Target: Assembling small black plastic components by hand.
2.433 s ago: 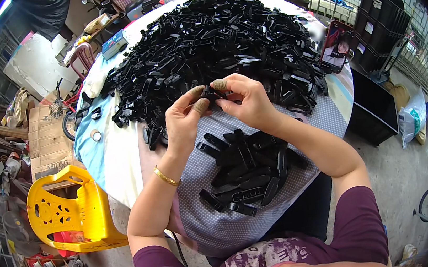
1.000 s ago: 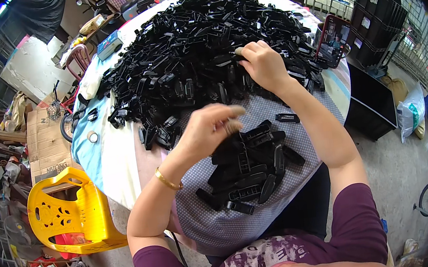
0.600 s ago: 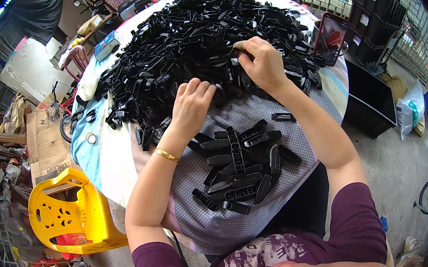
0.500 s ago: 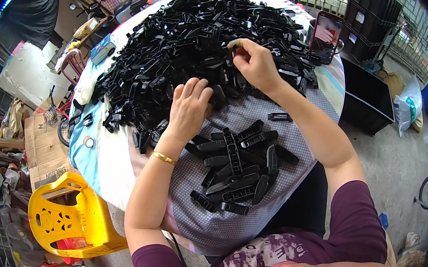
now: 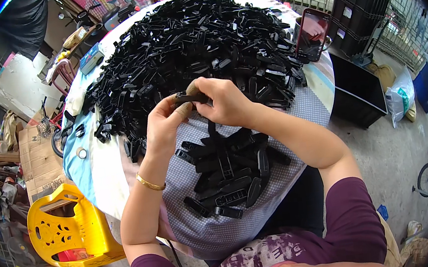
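Observation:
Between my two hands is a small black plastic part [image 5: 192, 98], pinched at both ends in front of the big pile. My left hand [image 5: 166, 122] grips its left end with thumb and fingers, and my right hand [image 5: 223, 102] closes over the right end. Dark covers sit on some fingertips. Beyond my hands, a large heap of black plastic parts [image 5: 187, 36] covers the far half of the round table. Nearer to me, a smaller group of long black plastic pieces [image 5: 229, 184] lies loosely stacked on the dotted cloth [image 5: 180, 211].
A phone [image 5: 313, 35] stands upright at the table's right, beside the heap. To the left are a yellow plastic chair [image 5: 72, 229] and a roll of tape [image 5: 82, 154]. Black crates [image 5: 358, 11] and an open black bin [image 5: 359, 90] stand at the right.
My hands have drawn back from the heap and come together. A black part is now held between them. The view has shifted slightly.

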`<state>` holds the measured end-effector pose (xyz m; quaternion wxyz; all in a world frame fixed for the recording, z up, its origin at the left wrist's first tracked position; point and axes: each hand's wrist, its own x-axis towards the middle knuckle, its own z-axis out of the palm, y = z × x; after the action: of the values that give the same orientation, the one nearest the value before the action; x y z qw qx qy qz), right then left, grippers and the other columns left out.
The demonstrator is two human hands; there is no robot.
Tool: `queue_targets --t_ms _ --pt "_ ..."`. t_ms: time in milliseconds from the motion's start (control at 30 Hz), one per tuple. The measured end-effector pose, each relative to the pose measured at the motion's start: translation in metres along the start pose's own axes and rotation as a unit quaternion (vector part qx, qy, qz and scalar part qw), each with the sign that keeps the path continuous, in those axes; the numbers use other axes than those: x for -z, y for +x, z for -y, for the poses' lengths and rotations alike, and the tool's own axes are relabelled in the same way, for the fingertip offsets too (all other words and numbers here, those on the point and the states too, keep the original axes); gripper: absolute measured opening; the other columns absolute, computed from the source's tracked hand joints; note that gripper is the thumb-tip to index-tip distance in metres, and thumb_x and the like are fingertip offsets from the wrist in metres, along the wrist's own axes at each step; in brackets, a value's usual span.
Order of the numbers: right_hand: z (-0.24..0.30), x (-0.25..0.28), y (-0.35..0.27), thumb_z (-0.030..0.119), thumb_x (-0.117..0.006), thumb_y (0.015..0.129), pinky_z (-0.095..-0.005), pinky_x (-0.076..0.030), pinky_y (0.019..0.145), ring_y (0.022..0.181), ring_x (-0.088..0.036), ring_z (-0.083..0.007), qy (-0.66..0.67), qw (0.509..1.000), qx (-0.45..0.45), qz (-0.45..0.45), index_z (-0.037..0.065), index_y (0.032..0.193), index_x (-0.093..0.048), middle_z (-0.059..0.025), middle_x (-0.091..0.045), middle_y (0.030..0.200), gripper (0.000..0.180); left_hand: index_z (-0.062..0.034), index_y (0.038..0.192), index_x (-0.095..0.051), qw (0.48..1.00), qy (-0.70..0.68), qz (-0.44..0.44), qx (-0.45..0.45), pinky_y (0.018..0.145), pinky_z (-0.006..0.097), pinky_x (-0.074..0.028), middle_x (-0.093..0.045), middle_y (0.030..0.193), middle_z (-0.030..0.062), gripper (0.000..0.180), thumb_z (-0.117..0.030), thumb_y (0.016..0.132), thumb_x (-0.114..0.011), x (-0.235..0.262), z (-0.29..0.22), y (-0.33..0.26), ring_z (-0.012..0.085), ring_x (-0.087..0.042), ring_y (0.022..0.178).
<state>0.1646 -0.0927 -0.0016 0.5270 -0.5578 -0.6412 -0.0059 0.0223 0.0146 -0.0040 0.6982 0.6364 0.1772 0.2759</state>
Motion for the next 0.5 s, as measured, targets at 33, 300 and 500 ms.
queue_targets --t_ms 33,300,500 --pt "0.000 0.000 0.002 0.006 -0.063 0.072 -0.0373 -0.050 0.066 0.074 -0.061 -0.0313 -0.019 0.999 0.050 -0.001 0.003 0.091 -0.057 -0.0150 -0.061 0.081 0.021 0.0030 0.109 -0.057 0.998 -0.055 -0.006 0.038 0.071 0.022 -0.046 -0.063 0.090 0.0039 0.030 -0.004 0.081 -0.065 0.002 0.000 -0.001 0.0082 -0.057 0.077" --pt "0.002 0.001 0.005 0.001 -0.065 0.076 -0.0266 -0.051 0.068 0.078 -0.063 -0.0151 0.083 0.996 -0.035 -0.024 0.000 0.098 -0.062 -0.0090 -0.065 0.090 0.022 0.0025 0.111 -0.059 0.996 -0.088 0.021 -0.026 0.076 0.023 -0.049 -0.064 0.097 0.0056 0.032 -0.001 0.080 -0.066 0.011 -0.006 -0.002 0.0097 -0.060 0.084" --pt "0.003 0.001 0.002 0.000 -0.069 0.073 -0.0242 -0.052 0.071 0.081 -0.065 -0.0132 0.122 0.991 -0.062 -0.008 0.000 0.107 -0.062 -0.0097 -0.067 0.092 0.035 0.0033 0.110 -0.061 0.997 0.008 -0.022 -0.068 0.076 0.021 -0.049 -0.066 0.096 0.0064 0.032 0.000 0.079 -0.067 0.005 -0.012 -0.005 0.0084 -0.060 0.082"
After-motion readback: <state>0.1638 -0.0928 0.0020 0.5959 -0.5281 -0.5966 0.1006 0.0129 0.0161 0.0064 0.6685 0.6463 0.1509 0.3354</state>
